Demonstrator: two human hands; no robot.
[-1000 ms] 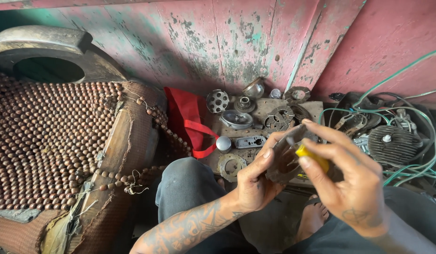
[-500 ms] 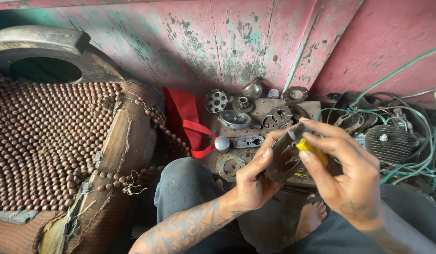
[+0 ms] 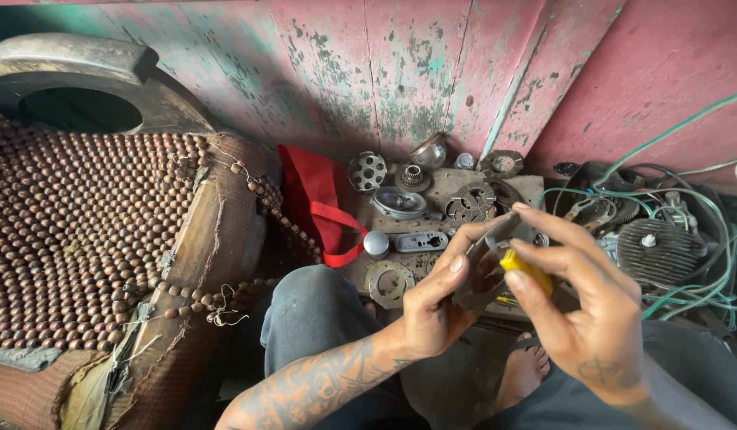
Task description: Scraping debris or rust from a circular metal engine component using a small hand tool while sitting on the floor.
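My left hand (image 3: 436, 306) grips a dark, greasy metal part (image 3: 486, 271) in front of my lap, its fingers curled around the part's left edge. My right hand (image 3: 579, 310) is closed on a small yellow-handled tool (image 3: 526, 269) and presses its tip against that part. Both hands meet over my knees, just in front of a board (image 3: 440, 191) strewn with worn metal engine parts. The tool's tip is hidden behind the part and my fingers.
On the board lie a perforated disc (image 3: 367, 170), gears (image 3: 473, 201), a ring plate (image 3: 389, 283) and a small silver cap (image 3: 376, 243). A red bag (image 3: 317, 199) leans beside it. A finned cylinder (image 3: 663, 251) sits among green wires (image 3: 703, 295). A beaded seat (image 3: 82, 215) fills the left.
My hands have stayed together on the part; the right hand shifted slightly, with the yellow tool still against it. The view dipped a little.
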